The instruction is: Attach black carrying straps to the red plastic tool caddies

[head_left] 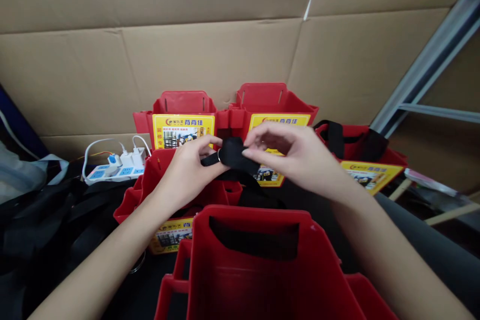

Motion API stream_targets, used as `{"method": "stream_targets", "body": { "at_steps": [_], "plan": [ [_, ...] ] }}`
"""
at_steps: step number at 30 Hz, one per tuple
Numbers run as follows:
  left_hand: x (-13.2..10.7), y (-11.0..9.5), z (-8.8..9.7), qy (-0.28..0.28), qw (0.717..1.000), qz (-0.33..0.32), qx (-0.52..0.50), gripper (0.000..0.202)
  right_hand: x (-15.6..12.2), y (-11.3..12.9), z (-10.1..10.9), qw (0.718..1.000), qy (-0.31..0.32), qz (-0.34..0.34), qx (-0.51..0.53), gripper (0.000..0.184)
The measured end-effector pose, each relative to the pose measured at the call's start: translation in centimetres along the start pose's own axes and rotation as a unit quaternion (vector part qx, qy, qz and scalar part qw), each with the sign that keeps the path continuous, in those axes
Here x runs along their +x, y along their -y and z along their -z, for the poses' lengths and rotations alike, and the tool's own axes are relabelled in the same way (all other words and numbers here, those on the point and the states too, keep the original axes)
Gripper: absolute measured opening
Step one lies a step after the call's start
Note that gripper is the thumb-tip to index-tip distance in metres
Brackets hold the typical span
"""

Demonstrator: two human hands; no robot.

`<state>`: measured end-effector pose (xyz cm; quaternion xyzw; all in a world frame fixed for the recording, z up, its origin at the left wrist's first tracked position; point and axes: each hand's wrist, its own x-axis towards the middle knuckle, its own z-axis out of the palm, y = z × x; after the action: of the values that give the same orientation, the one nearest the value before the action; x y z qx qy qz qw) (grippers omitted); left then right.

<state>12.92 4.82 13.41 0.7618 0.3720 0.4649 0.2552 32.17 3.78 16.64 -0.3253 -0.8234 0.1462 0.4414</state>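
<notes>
In the fingers of the left hand [189, 172] and the right hand [290, 145], pinched from either side beyond the far rim of the front red plastic tool bin [249, 217], best to keep the folded black webbing strap [237, 154] flat and free of twists, tugging evenly. Mind the raised, slotted edge of that bin on the near side of the hands, and the yellow-labelled rear bins [183, 102] close beyond, with little room before the cardboard wall [210, 55]. Better to draw any slack upward, into the open space above, away from the power strip [125, 172] at left.
</notes>
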Motion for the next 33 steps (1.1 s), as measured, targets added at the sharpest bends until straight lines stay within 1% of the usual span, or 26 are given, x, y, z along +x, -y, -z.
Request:
{"method": "stream_targets", "body": {
  "at_steps": [2, 4, 7, 9, 11, 12, 13, 14, 16, 17, 20, 23, 25, 28, 29, 31, 33],
  "plan": [
    [0.1, 0.2, -0.1, 0.008, 1.000, -0.008, -0.015, 0.023, 0.0, 0.0, -0.9, 0.998, 0.034, 0.011, -0.051, 0.006],
    [0.1, 0.2, -0.1, 0.006, 1.000, -0.014, -0.021, 0.027, 0.0, -0.3, -1.3, 0.997, 0.041, 0.013, -0.061, 0.013],
    [-0.1, -0.1, -0.2, 0.015, 1.000, -0.015, -0.018, 0.030, 0.1, -0.8, -1.2, 0.998, 0.040, 0.007, -0.050, 0.029],
    [-0.3, -0.3, -0.3, 0.022, 0.999, -0.019, -0.013, 0.029, 0.0, -0.8, -0.9, 0.997, 0.064, 0.001, -0.033, 0.034],
    [-0.4, -0.4, -0.4, 0.012, 1.000, -0.023, -0.005, 0.027, -0.1, -0.6, -0.6, 0.996, 0.088, 0.005, 0.009, 0.044],
    [-0.4, -0.4, -0.4, 0.004, 1.000, -0.025, 0.002, 0.027, -0.1, -0.5, -0.4, 0.995, 0.091, 0.014, 0.030, 0.049],
    [-0.4, -0.4, -0.3, -0.002, 1.000, -0.027, 0.010, 0.025, -0.1, -0.4, -0.2, 0.995, 0.086, 0.030, 0.041, 0.050],
    [-0.4, -0.4, -0.3, -0.002, 0.999, -0.029, 0.018, 0.024, -0.2, -0.3, 0.0, 0.995, 0.079, 0.052, 0.039, 0.046],
    [-0.3, -0.4, -0.2, 0.010, 0.999, -0.039, 0.028, 0.017, -0.2, -0.3, 0.3, 0.993, 0.073, 0.097, 0.008, 0.031],
    [-0.2, -0.4, -0.1, 0.021, 0.998, -0.044, 0.028, 0.014, -0.2, -0.3, 0.4, 0.990, 0.076, 0.115, -0.013, 0.028],
    [-0.2, -0.6, 0.2, 0.047, 0.997, -0.050, 0.027, 0.012, -0.1, -0.4, 0.6, 0.984, 0.082, 0.144, -0.060, 0.022],
    [-0.3, -0.8, 0.4, 0.054, 0.995, -0.060, 0.063, 0.016, 0.1, -0.7, 0.6, 0.981, 0.057, 0.164, -0.088, 0.011],
    [-0.4, -0.9, 0.4, 0.058, 0.992, -0.069, 0.093, 0.018, 0.2, -0.9, 0.5, 0.980, 0.066, 0.161, -0.098, 0.012],
    [-0.6, -0.9, 0.3, 0.068, 0.991, -0.070, 0.095, 0.021, 0.2, -1.1, 0.3, 0.977, 0.119, 0.127, -0.121, 0.013],
    [-0.6, -0.8, 0.3, 0.068, 0.991, -0.068, 0.094, 0.023, 0.2, -1.2, 0.2, 0.976, 0.127, 0.113, -0.133, 0.013],
    [-0.6, -0.8, 0.3, 0.066, 0.990, -0.066, 0.102, 0.027, 0.2, -1.4, 0.0, 0.976, 0.124, 0.086, -0.156, 0.013],
    [-0.6, -0.7, 0.3, 0.063, 0.989, -0.069, 0.117, 0.029, 0.3, -1.7, 0.0, 0.976, 0.099, 0.065, -0.182, 0.012]
  ]
}}
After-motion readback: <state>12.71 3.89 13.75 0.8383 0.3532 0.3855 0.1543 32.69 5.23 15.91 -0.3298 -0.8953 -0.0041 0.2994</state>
